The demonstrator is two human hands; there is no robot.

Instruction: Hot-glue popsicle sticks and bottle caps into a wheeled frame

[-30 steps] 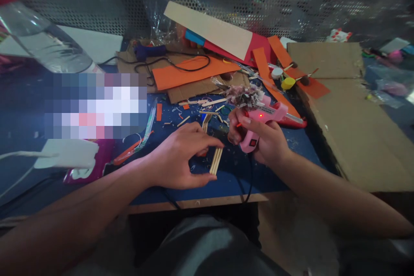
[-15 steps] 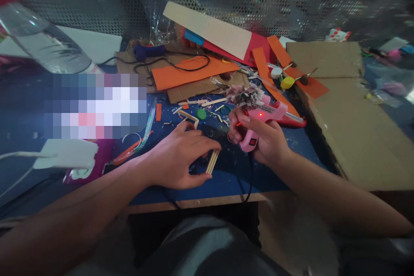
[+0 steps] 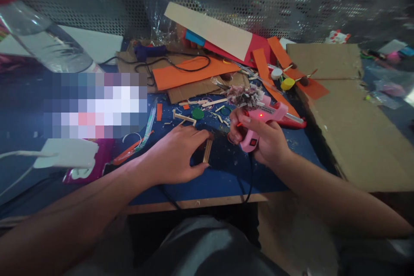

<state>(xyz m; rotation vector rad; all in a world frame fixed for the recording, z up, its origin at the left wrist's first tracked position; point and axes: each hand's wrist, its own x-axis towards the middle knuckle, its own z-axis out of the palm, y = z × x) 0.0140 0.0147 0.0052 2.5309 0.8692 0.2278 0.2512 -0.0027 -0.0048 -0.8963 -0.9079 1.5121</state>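
Note:
My left hand (image 3: 176, 155) rests on the blue table top (image 3: 223, 181), its fingers and thumb pinched round a small bundle of wooden sticks (image 3: 207, 151) that lies flat. My right hand (image 3: 261, 138) is wrapped round the grip of a pink hot glue gun (image 3: 263, 116) with a red light lit. The gun's nozzle points left, just right of and above the sticks. A black cord (image 3: 249, 177) drops from the gun over the table's front edge.
Loose stick pieces (image 3: 186, 117) and a green cap (image 3: 197, 114) lie behind my left hand. Orange paper (image 3: 187, 73), cardboard sheets (image 3: 349, 112), a clear bottle (image 3: 45, 43) at far left and a white adapter (image 3: 64, 154) crowd the table. Perforated metal stands behind.
My left hand has drawn the stick bundle back and slightly left, uncovering the green cap and loose sticks behind it. The right hand with the glue gun has barely moved.

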